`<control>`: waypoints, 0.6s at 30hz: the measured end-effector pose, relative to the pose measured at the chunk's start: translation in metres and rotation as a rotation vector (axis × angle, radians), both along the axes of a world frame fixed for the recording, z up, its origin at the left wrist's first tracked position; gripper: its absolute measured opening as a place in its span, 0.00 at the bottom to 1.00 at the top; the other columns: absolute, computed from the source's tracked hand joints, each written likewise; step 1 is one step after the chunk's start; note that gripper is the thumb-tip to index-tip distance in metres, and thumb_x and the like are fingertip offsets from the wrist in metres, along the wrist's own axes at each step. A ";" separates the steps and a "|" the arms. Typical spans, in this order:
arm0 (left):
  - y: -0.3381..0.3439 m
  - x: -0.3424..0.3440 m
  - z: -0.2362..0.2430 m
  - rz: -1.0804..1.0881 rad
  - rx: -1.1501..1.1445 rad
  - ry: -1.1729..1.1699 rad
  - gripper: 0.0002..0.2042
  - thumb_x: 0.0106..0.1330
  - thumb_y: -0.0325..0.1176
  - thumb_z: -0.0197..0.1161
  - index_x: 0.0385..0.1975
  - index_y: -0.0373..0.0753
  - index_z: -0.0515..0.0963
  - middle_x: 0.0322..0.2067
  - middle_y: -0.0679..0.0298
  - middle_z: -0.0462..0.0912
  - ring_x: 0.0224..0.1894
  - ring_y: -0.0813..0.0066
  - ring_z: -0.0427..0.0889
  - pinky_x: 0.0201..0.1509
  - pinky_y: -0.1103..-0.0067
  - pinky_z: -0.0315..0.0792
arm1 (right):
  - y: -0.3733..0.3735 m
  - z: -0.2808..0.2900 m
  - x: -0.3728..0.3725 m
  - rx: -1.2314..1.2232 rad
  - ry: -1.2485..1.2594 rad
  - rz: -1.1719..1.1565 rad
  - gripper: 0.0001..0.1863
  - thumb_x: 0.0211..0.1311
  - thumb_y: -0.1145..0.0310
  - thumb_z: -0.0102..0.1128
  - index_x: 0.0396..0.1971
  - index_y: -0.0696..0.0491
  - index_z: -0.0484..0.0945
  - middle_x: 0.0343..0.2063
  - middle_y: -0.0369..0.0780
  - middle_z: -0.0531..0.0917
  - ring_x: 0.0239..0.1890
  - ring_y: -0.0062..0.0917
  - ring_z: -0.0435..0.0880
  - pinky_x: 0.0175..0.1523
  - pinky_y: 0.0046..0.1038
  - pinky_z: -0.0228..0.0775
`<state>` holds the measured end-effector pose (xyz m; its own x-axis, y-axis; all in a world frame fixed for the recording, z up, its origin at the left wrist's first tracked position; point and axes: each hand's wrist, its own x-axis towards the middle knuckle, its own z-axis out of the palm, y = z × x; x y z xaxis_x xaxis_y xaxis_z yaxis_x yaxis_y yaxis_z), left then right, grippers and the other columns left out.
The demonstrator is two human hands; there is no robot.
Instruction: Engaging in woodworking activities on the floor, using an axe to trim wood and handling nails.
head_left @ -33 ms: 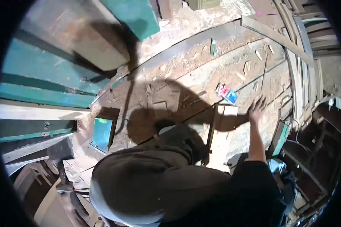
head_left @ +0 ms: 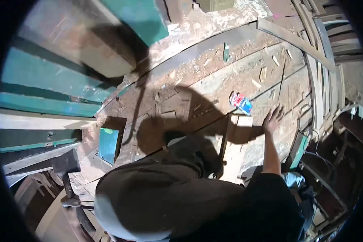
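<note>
The right hand (head_left: 272, 119) rests flat on a worn, sawdust-strewn wooden work surface (head_left: 213, 80), its fingers spread apart and clamped on nothing. Just to its left, apart from the fingertips, lies a small flat packet in red, white and blue (head_left: 241, 103). Below the packet and beside the forearm, a pale rectangular wooden board (head_left: 236, 149) lies on the surface, with a thin dark strip (head_left: 224, 145) running along its left edge. The left hand does not show, so I cannot tell how its fingers stand.

The person's dark-clothed body (head_left: 177, 201) fills the lower middle of the view and casts a broad shadow over the planks. Small pale wood chips (head_left: 266, 74) lie scattered across the upper right of the surface. At the far left stand teal-painted wooden boards (head_left: 48, 82), and a small teal panel (head_left: 108, 145) lies near the shadow's lower left edge.
</note>
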<state>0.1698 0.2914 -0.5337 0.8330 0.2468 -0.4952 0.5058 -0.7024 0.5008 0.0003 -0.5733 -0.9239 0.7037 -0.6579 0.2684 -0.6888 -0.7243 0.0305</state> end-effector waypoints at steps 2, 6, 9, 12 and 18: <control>-0.056 -0.007 0.004 0.030 0.056 -0.026 0.20 0.58 0.35 0.68 0.45 0.35 0.69 0.37 0.62 0.78 0.40 0.73 0.77 0.45 0.76 0.72 | 0.008 0.003 0.004 0.107 0.001 -0.103 0.29 0.71 0.51 0.35 0.68 0.45 0.55 0.68 0.45 0.52 0.69 0.44 0.49 0.69 0.47 0.42; -0.113 -0.013 -0.001 0.143 0.063 0.082 0.25 0.55 0.29 0.71 0.51 0.35 0.67 0.43 0.60 0.78 0.44 0.71 0.77 0.50 0.75 0.72 | 0.008 0.012 0.007 0.099 -0.041 -0.095 0.28 0.71 0.53 0.36 0.67 0.46 0.56 0.67 0.46 0.55 0.69 0.44 0.51 0.68 0.48 0.43; -0.184 -0.012 0.000 0.185 0.033 0.071 0.25 0.53 0.26 0.71 0.49 0.34 0.67 0.41 0.60 0.78 0.40 0.77 0.77 0.46 0.77 0.72 | 0.002 0.008 0.003 0.075 -0.040 -0.089 0.29 0.70 0.51 0.35 0.67 0.46 0.57 0.67 0.45 0.56 0.69 0.44 0.52 0.68 0.47 0.44; -0.272 0.000 0.017 0.042 -0.044 0.010 0.08 0.51 0.28 0.68 0.25 0.31 0.79 0.23 0.67 0.80 0.27 0.82 0.76 0.32 0.83 0.69 | 0.007 0.014 0.010 0.055 -0.002 -0.095 0.29 0.71 0.48 0.32 0.67 0.45 0.56 0.68 0.44 0.55 0.69 0.43 0.52 0.68 0.47 0.45; -0.316 -0.054 0.040 0.159 0.065 -0.252 0.06 0.53 0.27 0.64 0.28 0.32 0.77 0.23 0.68 0.78 0.25 0.82 0.73 0.29 0.82 0.68 | 0.003 -0.008 -0.006 -0.086 0.041 -0.087 0.29 0.70 0.49 0.33 0.67 0.46 0.58 0.66 0.42 0.60 0.67 0.42 0.58 0.64 0.45 0.53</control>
